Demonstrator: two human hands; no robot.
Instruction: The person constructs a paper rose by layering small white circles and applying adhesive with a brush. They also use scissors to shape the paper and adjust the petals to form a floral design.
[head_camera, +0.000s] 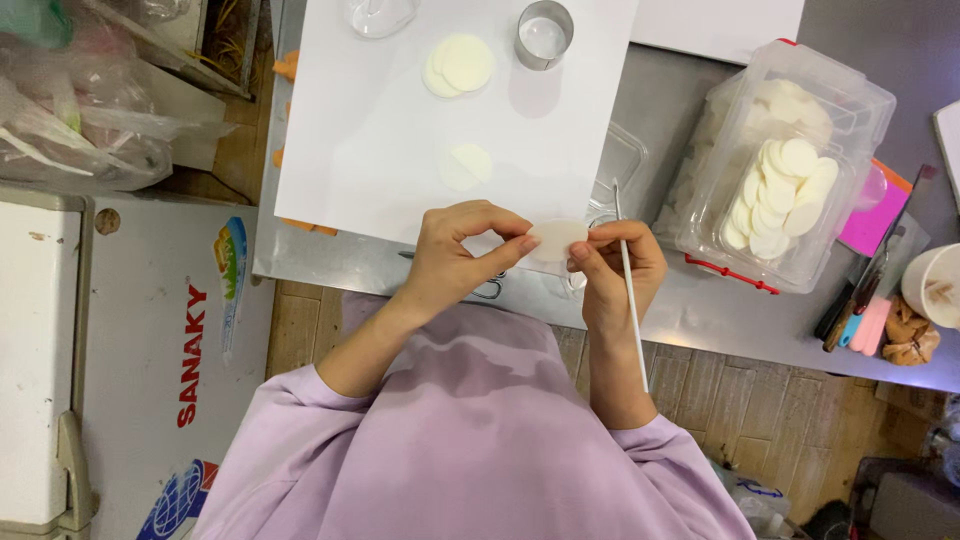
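Both hands hold one thin white round disc (556, 238) over the near edge of a white board (380, 130). My left hand (462, 250) pinches its left edge with thumb and forefinger. My right hand (615, 268) pinches its right edge and also holds a thin white stick (630, 290) that runs down along the wrist. On the board lie a small stack of white discs (458, 65), a single disc (466, 166) and a round metal cutter ring (544, 34).
A clear plastic box (800, 110) with several white discs stands at the right on the steel table (700, 320). Beyond it lie coloured tools (862, 310), a pink pad (878, 215) and a white cup (935, 285). A white chest appliance (120, 350) and plastic bags (80, 110) are at the left.
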